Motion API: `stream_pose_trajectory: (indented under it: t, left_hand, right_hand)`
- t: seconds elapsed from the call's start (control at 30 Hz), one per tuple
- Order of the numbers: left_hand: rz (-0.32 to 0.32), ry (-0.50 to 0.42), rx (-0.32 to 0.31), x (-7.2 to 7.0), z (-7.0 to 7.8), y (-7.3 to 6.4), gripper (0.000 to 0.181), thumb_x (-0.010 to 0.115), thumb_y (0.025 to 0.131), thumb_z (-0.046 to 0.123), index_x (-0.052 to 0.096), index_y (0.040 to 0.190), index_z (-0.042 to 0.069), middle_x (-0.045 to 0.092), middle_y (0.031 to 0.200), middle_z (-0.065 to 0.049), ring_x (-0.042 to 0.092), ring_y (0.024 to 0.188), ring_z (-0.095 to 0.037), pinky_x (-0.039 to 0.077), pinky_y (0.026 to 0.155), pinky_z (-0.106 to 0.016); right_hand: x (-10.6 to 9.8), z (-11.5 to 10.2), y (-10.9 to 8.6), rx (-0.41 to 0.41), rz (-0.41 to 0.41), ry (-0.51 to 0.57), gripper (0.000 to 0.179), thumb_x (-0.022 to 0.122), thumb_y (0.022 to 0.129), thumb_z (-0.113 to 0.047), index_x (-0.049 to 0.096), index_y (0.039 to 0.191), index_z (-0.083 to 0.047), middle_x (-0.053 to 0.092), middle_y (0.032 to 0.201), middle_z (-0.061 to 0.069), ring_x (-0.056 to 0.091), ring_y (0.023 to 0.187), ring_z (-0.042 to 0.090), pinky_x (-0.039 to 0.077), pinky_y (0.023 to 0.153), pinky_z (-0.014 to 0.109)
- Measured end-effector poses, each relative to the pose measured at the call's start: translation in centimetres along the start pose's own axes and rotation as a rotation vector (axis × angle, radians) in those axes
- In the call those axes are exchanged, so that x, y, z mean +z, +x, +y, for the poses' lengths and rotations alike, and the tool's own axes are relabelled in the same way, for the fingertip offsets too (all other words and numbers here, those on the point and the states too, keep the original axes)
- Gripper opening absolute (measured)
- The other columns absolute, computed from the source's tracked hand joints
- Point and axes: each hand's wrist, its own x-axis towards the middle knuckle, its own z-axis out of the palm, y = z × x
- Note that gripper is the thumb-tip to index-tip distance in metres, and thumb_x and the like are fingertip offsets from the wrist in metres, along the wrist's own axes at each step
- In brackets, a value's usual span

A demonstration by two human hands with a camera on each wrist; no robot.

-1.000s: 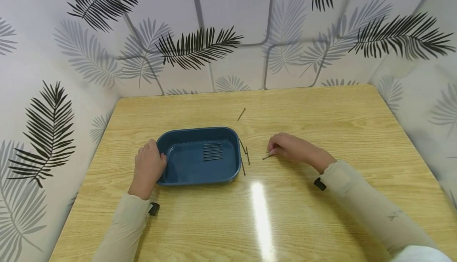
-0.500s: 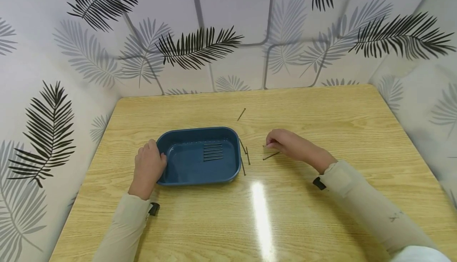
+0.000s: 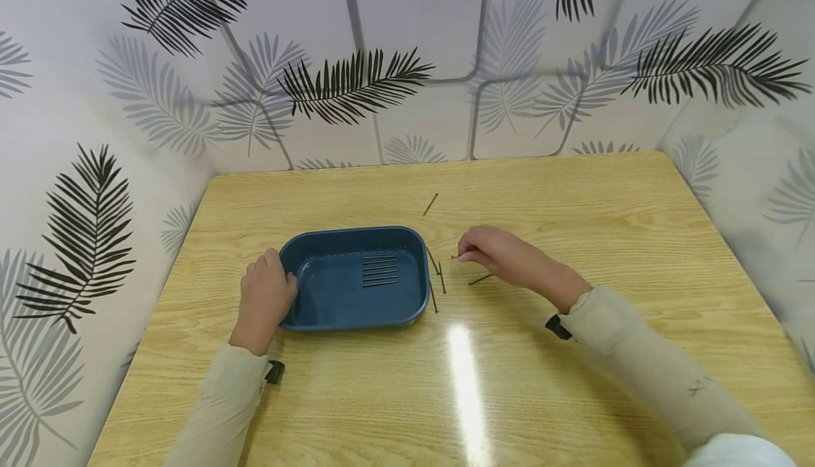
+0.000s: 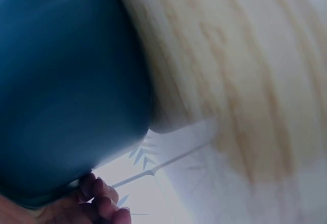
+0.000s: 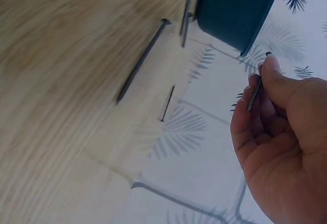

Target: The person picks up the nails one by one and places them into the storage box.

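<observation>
A blue plastic tray point(image 3: 356, 327) stands on the table, and my left hand point(image 3: 266, 297) grips its left rim. In the left wrist view the fingers point(image 4: 104, 198) curl at the tray's edge. Several nails point(image 3: 380, 271) lie in a neat row inside it. Right of the tray, my right hand point(image 3: 499, 255) pinches a nail point(image 5: 255, 89) between thumb and fingertips, its head poking out. Below that hand another nail point(image 3: 480, 279) lies on the wood. Several more nails point(image 3: 442, 278) lie beside the tray's right wall.
A single nail point(image 3: 431, 204) lies on the wooden table point(image 3: 573, 198) behind the tray. The table backs onto a wall point(image 3: 420, 120) with a leaf pattern. Glare streaks the tabletop in front.
My right hand has picked up a nail and moved left toward the tray with it, leaving another nail on the table. The left hand and tray have stayed still.
</observation>
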Motion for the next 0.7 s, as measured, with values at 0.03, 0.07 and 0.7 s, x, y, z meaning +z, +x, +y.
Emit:
stream_pose_trajectory:
  t: [0.03,0.07,0.7]
  left_hand:
    - [-0.001,-0.001,-0.001,0.0,0.0,0.0,0.022,0.054,0.088,0.011,0.043,0.092,-0.007,0.047,0.081,-0.020,0.047,0.075,-0.036,0.037,0.061,-0.046]
    - [-0.001,-0.003,-0.002,0.0,0.0,0.0,0.022,0.054,0.088,0.011,0.043,0.092,-0.007,0.047,0.081,-0.020,0.047,0.075,-0.037,0.037,0.061,-0.046]
    - [0.005,-0.003,-0.011,0.1,0.0,0.0,0.022,0.055,0.088,0.012,0.043,0.093,-0.006,0.047,0.082,-0.020,0.046,0.075,-0.036,0.037,0.063,-0.046]
  right_hand:
    - [0.0,-0.2,0.2,-0.006,0.004,-0.001,0.007,0.056,0.092,-0.015,0.060,0.096,-0.011,0.056,0.092,-0.003,0.051,0.083,0.012,0.042,0.075,0.032]
    - [0.0,-0.4,0.3,-0.011,0.007,0.000,0.007,0.056,0.092,-0.015,0.060,0.096,-0.011,0.057,0.092,-0.003,0.051,0.084,0.012,0.043,0.076,0.032]
    - [1.3,-5.4,4.4,-0.096,-0.015,0.024,0.009,0.055,0.093,-0.017,0.061,0.097,-0.012,0.056,0.092,-0.004,0.049,0.082,0.008,0.042,0.075,0.025]
